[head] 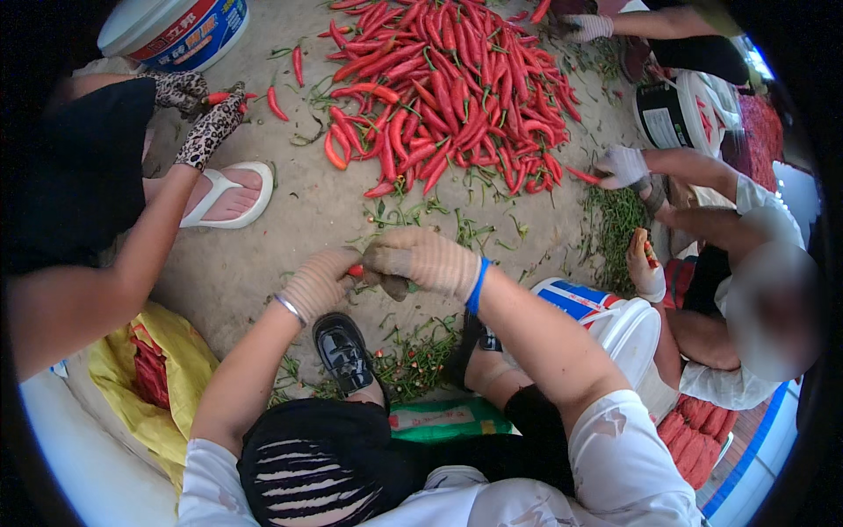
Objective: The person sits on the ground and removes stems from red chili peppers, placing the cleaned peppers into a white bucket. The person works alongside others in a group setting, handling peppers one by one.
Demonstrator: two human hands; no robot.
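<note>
Both my hands wear soiled, ribbed work gloves and meet above the concrete floor. My left hand pinches a red chili pepper, of which only a short piece shows. Against the pepper's other side, my right hand has its fingers curled around it; they hide most of it. A bit of green shows under the right fingers. Beyond my hands lies a large heap of red chili peppers. Cut green stems are strewn between my black shoes.
Co-workers' gloved hands hold peppers at left and right. A yellow woven sack stands left, a white bucket right. A green bag lies below me. Other buckets stand at upper left and upper right.
</note>
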